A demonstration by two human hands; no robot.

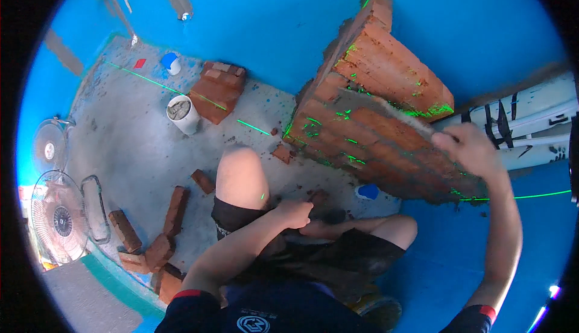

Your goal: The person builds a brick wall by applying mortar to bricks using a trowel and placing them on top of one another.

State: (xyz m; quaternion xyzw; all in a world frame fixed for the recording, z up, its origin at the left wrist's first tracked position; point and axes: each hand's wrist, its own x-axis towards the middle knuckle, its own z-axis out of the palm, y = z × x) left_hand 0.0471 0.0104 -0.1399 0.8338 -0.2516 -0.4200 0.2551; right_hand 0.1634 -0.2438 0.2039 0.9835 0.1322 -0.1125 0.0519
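My right hand (469,147) is closed at the near right end of a low brick wall (386,137), its fingertips at the upper edge. Whatever it grips, if anything, is too small to make out. A pale grey mortar strip (401,115) runs along that edge, and raised brickwork (392,62) stands behind it. Over my lap my left hand (294,213) is curled into a fist. A reddish-brown piece (318,197) shows just beyond its fingers; I cannot tell whether the hand holds it.
Left of me lie several loose bricks (176,211). A white bucket of grey mortar (183,115) stands by a brick stack (218,92). Two fans (62,220) are at far left. A blue-and-white container (367,192) sits at the wall's foot. Green laser lines cross floor and walls.
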